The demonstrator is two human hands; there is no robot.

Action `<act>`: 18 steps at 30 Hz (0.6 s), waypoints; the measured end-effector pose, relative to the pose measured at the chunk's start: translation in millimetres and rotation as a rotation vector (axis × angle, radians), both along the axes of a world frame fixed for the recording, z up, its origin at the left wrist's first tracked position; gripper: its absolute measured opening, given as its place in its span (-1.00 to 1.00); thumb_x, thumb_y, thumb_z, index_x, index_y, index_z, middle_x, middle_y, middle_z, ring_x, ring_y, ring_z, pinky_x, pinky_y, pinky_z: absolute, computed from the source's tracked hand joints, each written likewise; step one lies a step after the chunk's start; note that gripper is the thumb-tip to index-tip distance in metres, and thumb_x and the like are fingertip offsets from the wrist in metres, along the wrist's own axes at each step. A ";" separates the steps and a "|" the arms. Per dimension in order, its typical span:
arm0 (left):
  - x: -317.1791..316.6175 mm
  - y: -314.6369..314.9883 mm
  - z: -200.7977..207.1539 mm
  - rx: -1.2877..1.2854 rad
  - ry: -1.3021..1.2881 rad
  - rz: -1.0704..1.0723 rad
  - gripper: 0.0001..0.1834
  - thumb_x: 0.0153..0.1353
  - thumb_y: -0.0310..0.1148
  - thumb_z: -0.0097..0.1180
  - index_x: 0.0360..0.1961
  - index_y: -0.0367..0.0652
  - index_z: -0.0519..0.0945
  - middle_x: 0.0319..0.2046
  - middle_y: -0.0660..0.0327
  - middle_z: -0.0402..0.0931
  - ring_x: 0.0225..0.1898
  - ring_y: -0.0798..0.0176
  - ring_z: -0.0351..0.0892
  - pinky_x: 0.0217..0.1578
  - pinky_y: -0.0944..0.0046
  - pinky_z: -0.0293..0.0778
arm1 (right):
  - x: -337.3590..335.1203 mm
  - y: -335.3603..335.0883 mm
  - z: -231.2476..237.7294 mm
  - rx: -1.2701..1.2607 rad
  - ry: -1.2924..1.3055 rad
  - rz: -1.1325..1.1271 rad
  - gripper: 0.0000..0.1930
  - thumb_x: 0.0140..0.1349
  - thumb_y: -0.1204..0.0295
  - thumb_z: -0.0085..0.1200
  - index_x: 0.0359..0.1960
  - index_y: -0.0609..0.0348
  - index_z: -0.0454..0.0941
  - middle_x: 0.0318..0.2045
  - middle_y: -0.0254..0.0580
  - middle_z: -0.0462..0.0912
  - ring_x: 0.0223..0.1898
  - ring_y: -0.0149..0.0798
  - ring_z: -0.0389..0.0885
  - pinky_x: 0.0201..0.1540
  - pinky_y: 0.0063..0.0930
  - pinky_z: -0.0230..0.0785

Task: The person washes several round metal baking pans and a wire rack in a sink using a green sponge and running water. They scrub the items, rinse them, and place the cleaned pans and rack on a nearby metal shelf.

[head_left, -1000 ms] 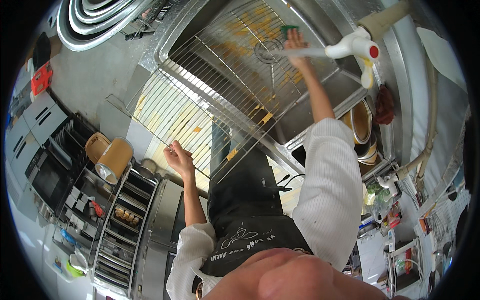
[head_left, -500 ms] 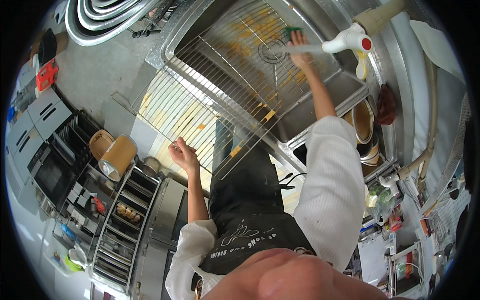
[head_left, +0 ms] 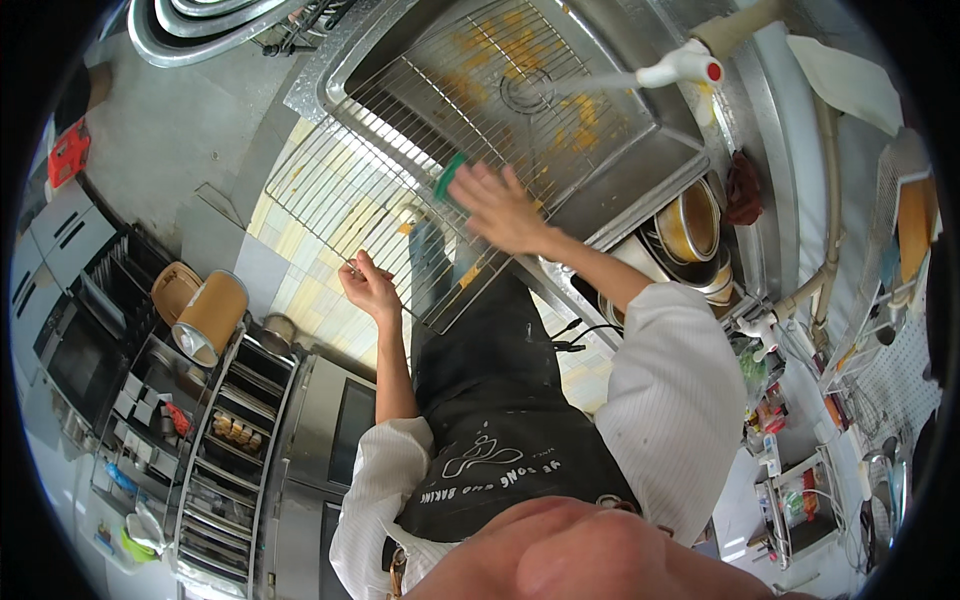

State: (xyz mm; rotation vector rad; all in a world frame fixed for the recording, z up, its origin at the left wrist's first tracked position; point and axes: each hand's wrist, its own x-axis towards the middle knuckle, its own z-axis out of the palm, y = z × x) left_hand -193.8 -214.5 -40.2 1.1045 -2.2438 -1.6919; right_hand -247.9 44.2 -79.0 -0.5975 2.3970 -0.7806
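Note:
A large wire cooling rack [head_left: 330, 185] slants across the sink, its near end jutting out over the floor. My left hand [head_left: 369, 285] is closed round the rack's near left edge. Over the middle of the rack my right hand [head_left: 500, 208] lies with fingers stretched over a green scouring pad [head_left: 450, 177], pressing it to the wires; the hand is slightly blurred. Orange-yellow crumbs cling to the rack's near right side. More orange scraps lie in the steel sink [head_left: 620, 185] around the drain [head_left: 527, 92]. Water runs from the white tap [head_left: 680, 66] into the basin.
Metal pans and bowls [head_left: 688, 225] stand at the right of the sink. A brown cloth [head_left: 743, 188] hangs beside them. On the left stand a tray trolley [head_left: 235, 440] and a tan cylindrical container [head_left: 212, 315]. Nested metal rings [head_left: 190, 30] are at the far left.
My right hand has drawn the green pad from the sink's far side toward me and left, onto the rack's middle. My left hand keeps its hold on the rack.

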 end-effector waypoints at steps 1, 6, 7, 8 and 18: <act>-0.5 2.0 0.6 -0.009 0.006 0.010 -0.71 0.38 -0.22 0.09 -0.31 -0.17 0.30 -0.67 0.36 0.28 -0.76 0.52 0.25 -0.75 0.46 0.24 | -17.5 21.9 -3.0 0.128 -0.071 -0.034 -0.35 0.40 0.09 -0.18 0.48 -0.12 -0.03 0.51 -0.15 -0.21 0.51 -0.04 -0.29 0.45 0.19 -0.53; 2.2 15.0 6.9 0.010 -0.014 0.012 -0.71 0.39 -0.28 0.06 -0.34 -0.17 0.25 -0.63 0.33 0.31 -0.76 0.51 0.26 -0.75 0.47 0.28 | -71.9 194.7 -159.4 0.343 -0.187 -0.661 -0.27 0.42 -0.04 -0.33 0.49 0.06 -0.18 0.51 -0.03 -0.30 0.51 0.06 -0.39 0.45 0.14 -0.45; 12.3 13.2 0.4 0.028 -0.014 0.023 -0.72 0.39 -0.29 0.06 -0.34 -0.16 0.24 -0.63 0.33 0.31 -0.76 0.51 0.26 -0.75 0.48 0.29 | -91.8 205.4 -154.9 0.378 -0.295 -0.774 -0.26 0.42 -0.06 -0.35 0.49 0.07 -0.19 0.51 -0.02 -0.30 0.51 0.08 -0.39 0.44 0.16 -0.42; 13.5 12.0 0.0 0.037 -0.022 0.026 -0.72 0.39 -0.29 0.06 -0.34 -0.16 0.24 -0.63 0.32 0.31 -0.76 0.51 0.26 -0.75 0.48 0.28 | -76.9 199.9 -157.5 0.380 -0.252 -0.765 -0.26 0.42 -0.06 -0.35 0.49 0.07 -0.18 0.50 -0.02 -0.30 0.51 0.09 -0.38 0.44 0.17 -0.40; 5.9 19.1 -4.7 0.032 -0.015 0.052 -0.73 0.38 -0.25 0.09 -0.31 -0.16 0.30 -0.66 0.35 0.30 -0.78 0.53 0.23 -0.78 0.47 0.22 | 7.9 91.0 -61.4 0.156 -0.069 -0.216 -0.24 0.39 -0.03 -0.25 0.48 0.06 -0.18 0.50 0.06 -0.33 0.50 0.13 -0.35 0.44 0.17 -0.44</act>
